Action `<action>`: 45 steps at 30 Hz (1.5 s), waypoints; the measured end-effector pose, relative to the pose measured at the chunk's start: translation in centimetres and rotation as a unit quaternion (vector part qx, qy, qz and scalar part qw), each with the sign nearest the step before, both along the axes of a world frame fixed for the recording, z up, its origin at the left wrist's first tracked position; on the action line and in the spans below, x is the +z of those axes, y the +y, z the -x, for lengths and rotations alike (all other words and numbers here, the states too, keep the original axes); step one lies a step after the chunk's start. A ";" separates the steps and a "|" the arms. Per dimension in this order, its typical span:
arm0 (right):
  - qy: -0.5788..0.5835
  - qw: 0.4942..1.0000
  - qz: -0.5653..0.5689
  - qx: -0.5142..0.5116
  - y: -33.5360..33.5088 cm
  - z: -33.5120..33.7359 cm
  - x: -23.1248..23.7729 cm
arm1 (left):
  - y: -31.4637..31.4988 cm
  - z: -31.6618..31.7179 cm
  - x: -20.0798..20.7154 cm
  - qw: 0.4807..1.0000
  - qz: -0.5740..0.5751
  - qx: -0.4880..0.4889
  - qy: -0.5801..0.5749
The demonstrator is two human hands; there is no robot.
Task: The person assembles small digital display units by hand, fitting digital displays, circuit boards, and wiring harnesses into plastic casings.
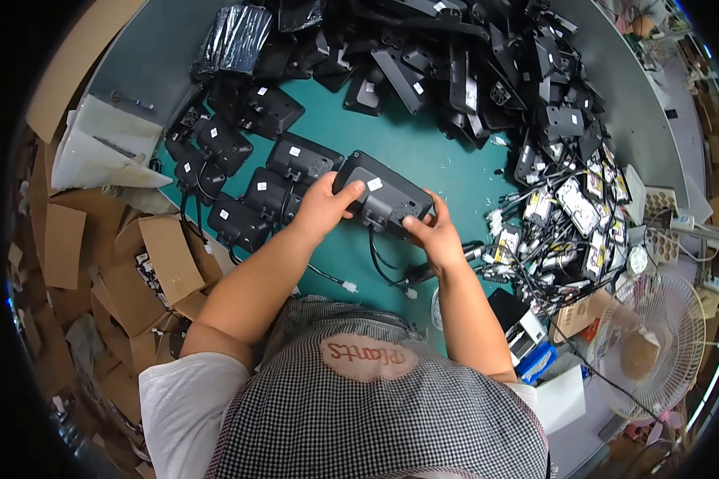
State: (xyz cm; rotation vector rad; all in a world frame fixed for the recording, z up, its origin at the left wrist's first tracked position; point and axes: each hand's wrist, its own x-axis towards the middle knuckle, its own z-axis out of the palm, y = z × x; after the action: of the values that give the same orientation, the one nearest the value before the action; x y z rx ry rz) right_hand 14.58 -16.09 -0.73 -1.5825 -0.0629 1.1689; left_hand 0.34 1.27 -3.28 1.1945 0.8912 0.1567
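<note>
Green tabletop [447, 172], two hands [325, 206] [439, 237], one black housing [395, 191] (gripped).

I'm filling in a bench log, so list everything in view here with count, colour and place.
held case: 1, black with white sticker, between both hands
loose cases: several, black, table's left side
case heap: many, mostly black, back of the table
wrapped bundle: 1, black, back left
cabled parts: many, black and white, tangled at the right
plugs: at least 2, white, table's front
table: 1, green top, centre
cardboard boxes: several, brown, left
fan: 1, white cage, right
apron: 1, black-and-white check, on the person
sleeves: 2, white, beside the apron
left hand: 1, bare, on the held case's left end
right hand: 1, bare, on its right end
</note>
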 end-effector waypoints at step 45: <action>-0.540 0.610 0.574 0.084 -20.8 -30.5 -0.7 | 7.9 -7.5 -2.0 0.662 -0.566 -0.311 0.381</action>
State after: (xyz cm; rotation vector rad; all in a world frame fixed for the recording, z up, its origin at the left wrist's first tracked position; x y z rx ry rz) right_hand 45.12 -36.85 -1.44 -3.3338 -0.2950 0.0046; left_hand 7.85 9.15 -5.24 2.8309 1.0319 -0.4830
